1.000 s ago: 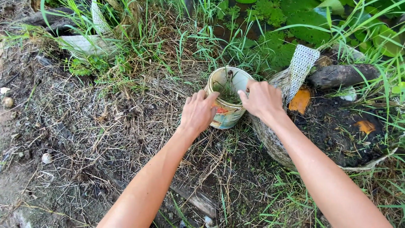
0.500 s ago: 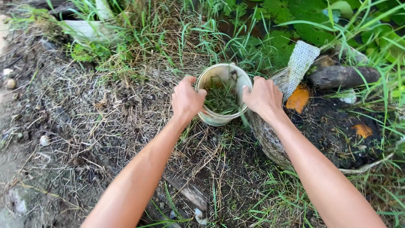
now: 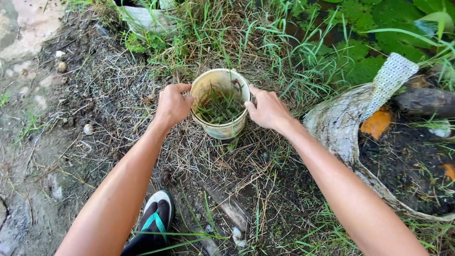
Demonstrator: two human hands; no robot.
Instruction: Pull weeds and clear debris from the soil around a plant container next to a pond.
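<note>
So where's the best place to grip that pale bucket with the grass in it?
Probably at the rim, from two opposite sides. The bucket stands upright and open-topped on dry grass, with round walls and no handle visible, so a two-sided rim hold should keep it level. The left hand and right hand already sit on its left and right edges that way.

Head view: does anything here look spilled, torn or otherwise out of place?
Nothing spilled. The bucket sits upright between the left hand and right hand, grass clippings inside. The one oddity is the woven sack at right, slumped open with dark soil and orange pieces exposed.
</note>
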